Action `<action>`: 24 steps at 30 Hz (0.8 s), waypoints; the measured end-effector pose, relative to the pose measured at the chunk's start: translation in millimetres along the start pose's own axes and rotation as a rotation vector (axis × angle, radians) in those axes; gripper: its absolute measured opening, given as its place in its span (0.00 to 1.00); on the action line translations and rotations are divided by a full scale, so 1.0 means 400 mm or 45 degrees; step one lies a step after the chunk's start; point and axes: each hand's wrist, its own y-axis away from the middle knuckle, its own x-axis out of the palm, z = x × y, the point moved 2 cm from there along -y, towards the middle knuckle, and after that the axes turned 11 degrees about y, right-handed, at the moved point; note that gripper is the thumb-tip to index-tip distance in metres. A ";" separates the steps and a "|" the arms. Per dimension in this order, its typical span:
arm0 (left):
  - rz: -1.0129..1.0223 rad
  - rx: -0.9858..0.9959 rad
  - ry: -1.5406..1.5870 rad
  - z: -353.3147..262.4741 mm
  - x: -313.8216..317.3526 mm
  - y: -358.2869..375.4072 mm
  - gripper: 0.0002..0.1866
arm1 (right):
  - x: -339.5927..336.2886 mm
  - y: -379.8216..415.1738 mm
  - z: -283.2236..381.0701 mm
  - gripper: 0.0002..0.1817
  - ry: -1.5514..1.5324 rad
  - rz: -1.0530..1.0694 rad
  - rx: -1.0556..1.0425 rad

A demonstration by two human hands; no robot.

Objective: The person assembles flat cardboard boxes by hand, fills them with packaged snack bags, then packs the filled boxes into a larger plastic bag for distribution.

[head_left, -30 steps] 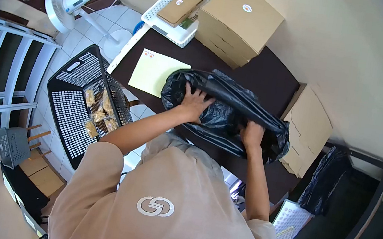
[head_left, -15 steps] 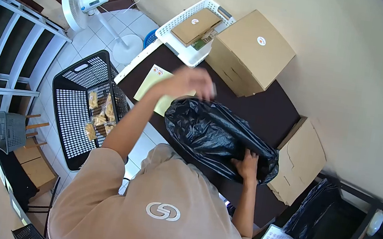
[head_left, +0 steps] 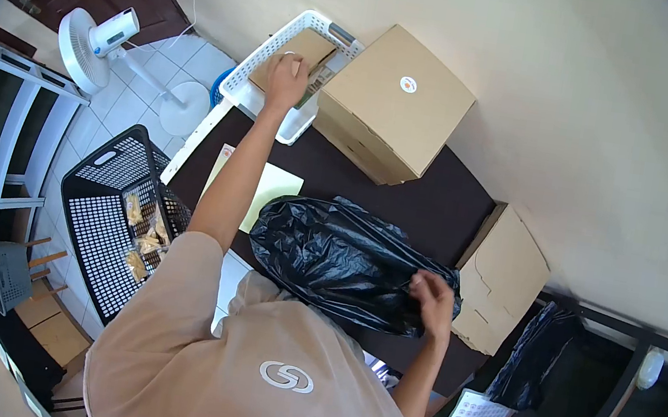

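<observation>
On the dark table lies a crumpled black plastic bag [head_left: 328,251], its folds spread lengthwise. My right hand [head_left: 432,301] is at the bag's right end, fingers loosely bent and apart, not gripping the plastic. My left hand [head_left: 286,81] reaches over the white basket [head_left: 296,127], at a small brown cardboard box [head_left: 311,45] in it. The left fingers are curled together at the box's top; whatever they hold is hidden. Pale yellow paper [head_left: 275,187] lies between my left forearm and the bag.
A large cardboard box [head_left: 397,101] stands beside the basket, and another carton [head_left: 505,277] sits at the table's right. On the floor at left are a black crate [head_left: 95,216] with packaged snacks [head_left: 147,244] and a white fan [head_left: 86,46].
My left hand has swept from above the bag to the small box in the basket. My right hand has lifted out of the bag's folds and loosened. The whole view has shifted slightly.
</observation>
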 end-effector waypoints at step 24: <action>1.069 -0.057 1.447 -0.382 -0.175 0.492 0.20 | -0.120 0.018 0.116 0.36 -1.028 -0.136 -0.179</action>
